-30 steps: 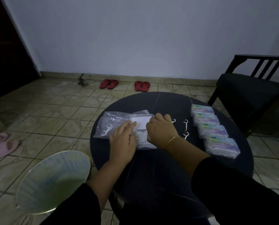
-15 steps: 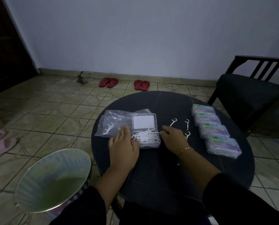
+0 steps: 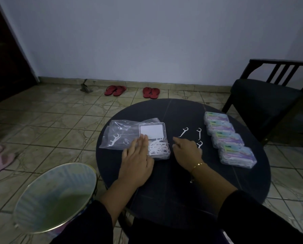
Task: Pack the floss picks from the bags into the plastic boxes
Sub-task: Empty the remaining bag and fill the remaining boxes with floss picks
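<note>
Our left hand (image 3: 136, 162) lies flat beside an open clear plastic box (image 3: 156, 145) of white floss picks; our right hand (image 3: 187, 150) rests near three loose picks (image 3: 198, 133) on the round dark table (image 3: 182, 191).

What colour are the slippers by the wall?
Both pairs of slippers by the wall are red, seen best in the head view.

No text can be read anywhere. The four closed plastic boxes (image 3: 229, 139) in a row on the right of the desk (image 3: 164, 187) carry coloured labels, green and purple, with a small dark mark at each label's upper left, but the print is too blurred and dim to make out. The open box's lid (image 3: 152, 131) bears a plain white card with nothing legible on it. The clear bags (image 3: 124, 133) show no readable print.
</note>
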